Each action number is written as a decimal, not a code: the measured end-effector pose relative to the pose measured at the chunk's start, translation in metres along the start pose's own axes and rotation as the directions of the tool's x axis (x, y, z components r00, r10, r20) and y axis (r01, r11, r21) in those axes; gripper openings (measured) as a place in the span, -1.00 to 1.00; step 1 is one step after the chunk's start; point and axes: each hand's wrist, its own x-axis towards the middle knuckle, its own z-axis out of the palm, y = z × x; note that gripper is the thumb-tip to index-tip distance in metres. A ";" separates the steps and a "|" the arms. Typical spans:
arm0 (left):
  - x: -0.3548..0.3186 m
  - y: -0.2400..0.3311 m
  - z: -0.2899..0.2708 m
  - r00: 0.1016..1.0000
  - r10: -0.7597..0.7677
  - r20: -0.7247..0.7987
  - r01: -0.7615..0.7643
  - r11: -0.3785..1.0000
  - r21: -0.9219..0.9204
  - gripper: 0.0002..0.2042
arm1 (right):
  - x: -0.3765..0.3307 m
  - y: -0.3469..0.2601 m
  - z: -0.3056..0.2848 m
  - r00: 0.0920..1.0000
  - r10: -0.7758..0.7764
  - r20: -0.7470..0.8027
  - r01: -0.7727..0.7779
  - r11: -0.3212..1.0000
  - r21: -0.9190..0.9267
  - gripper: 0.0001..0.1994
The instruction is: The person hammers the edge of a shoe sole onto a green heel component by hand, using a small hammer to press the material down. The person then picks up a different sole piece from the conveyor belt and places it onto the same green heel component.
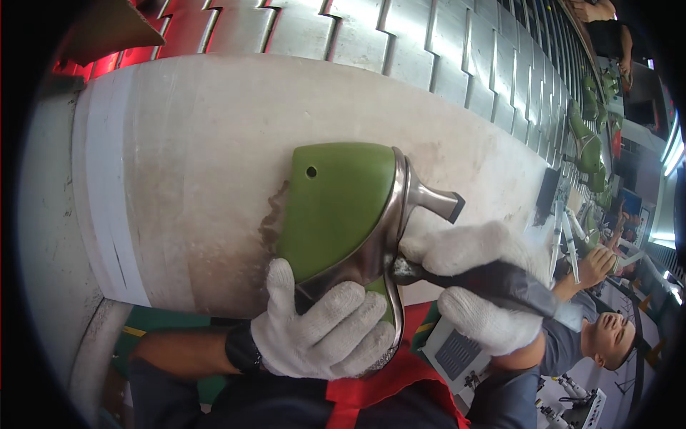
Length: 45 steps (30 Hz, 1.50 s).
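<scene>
A bronze-coloured high-heeled shoe [371,247] sits on its green shoe last [343,193], lying on its side over the worktable. Its heel [436,200] points right and ends in a dark tip; a round hole shows in the last. My left hand [321,325], in a white knitted glove, grips the shoe near its front, thumb against the last. My right hand [482,286], gloved too, is wrapped round a black-handled tool [493,286]. The tool's whitish, frayed-looking tip touches the shoe's sole edge; its exact kind is unclear.
Past the pale, stained worktable [221,129] runs a metal slat conveyor [371,36]. At the table's right end lies a white forked tool [566,239]. Several green lasts [587,146] stand farther right, where a co-worker [607,339] is close by. Cardboard [114,32] hangs over the far left.
</scene>
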 end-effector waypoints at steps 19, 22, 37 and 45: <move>0.011 -0.011 -0.007 0.997 0.079 0.025 -0.081 0.996 0.049 -0.81 | 0.029 -0.027 0.008 0.988 -0.109 0.112 0.128 0.977 -0.173 -0.69; 0.008 -0.011 -0.011 0.993 0.037 0.110 -0.045 0.996 0.070 -0.58 | 0.014 0.006 0.010 1.000 -0.009 0.001 0.009 0.982 0.186 -0.64; 0.048 -0.050 -0.038 0.967 0.020 0.254 -0.032 0.999 0.040 0.06 | -0.034 0.004 0.035 0.803 -0.209 -0.559 0.441 0.839 0.320 -0.69; 0.042 -0.056 -0.039 0.975 0.010 0.220 -0.020 0.999 0.046 0.05 | 0.000 0.037 0.053 0.960 -0.213 -0.181 0.266 0.893 0.363 -0.79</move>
